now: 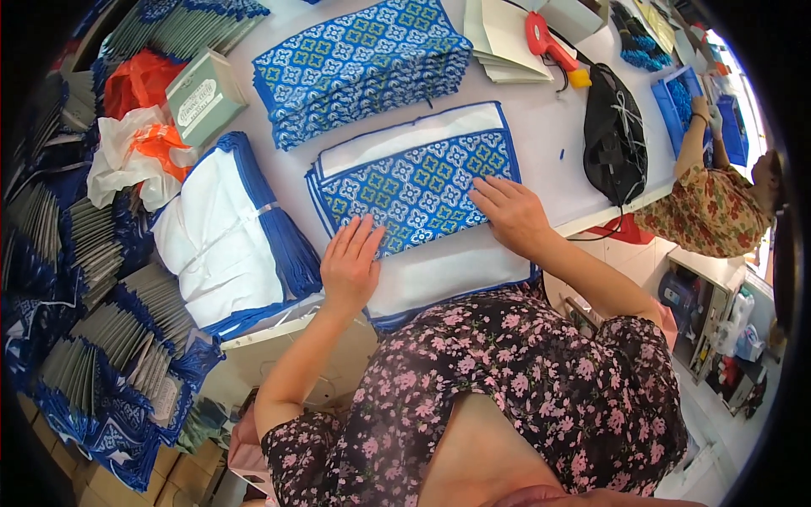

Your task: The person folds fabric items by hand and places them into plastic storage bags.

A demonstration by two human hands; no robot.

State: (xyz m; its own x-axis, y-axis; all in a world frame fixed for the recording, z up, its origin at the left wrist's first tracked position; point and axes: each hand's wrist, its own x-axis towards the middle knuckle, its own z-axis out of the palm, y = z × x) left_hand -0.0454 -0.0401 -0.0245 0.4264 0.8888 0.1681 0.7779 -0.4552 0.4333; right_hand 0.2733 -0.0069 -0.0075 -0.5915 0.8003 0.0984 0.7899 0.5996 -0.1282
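A blue, white and green patterned cloth [416, 188] lies folded in front of me on the table. White cloth [460, 269] shows along its near and far sides, edged in blue. At its near left corner rests my left hand [351, 266], fingers stretched flat over the edge. My right hand [514, 218] lies on its right part, fingers extended and slightly apart. Neither hand grips anything. Just beyond is a thick stack of folded cloths [359, 63] in the same pattern. Left of my left hand sits a white, blue-edged bundle of cloths [224, 241], tied with a strip.
A grey-green box [207, 100], a red bag [144, 80] and a white-orange bag [127, 165] stand left. Piles of blue packets [93, 338] crowd that side. Right are a red handheld tool [547, 42], a black bag [615, 135] and a co-worker [705, 203] at a blue basket [678, 101].
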